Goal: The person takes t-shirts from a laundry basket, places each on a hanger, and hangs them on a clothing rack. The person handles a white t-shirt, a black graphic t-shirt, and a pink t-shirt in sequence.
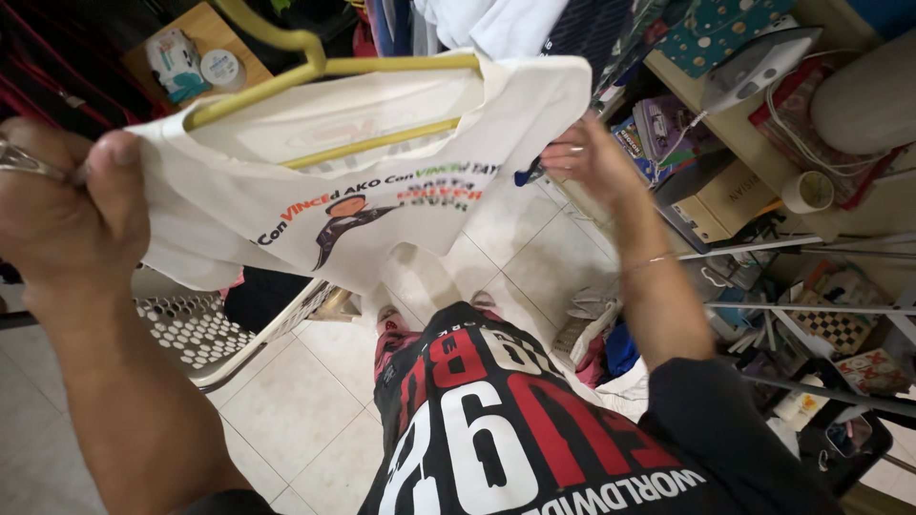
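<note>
Holding a white printed cotton T-shirt [382,181] up at chest height on a yellow plastic hanger [324,67]. Left hand [67,210]: grip closed, pinching the shirt's sleeve edge. Right hand [592,157]: fingers curled on the other sleeve. White perforated plastic laundry basket [205,334] on tiled floor [286,401] below.

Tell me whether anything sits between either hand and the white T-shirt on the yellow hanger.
Nothing visible does. The left hand already grips one side of the T-shirt, and the right hand touches the other side beside the hanger.
</note>
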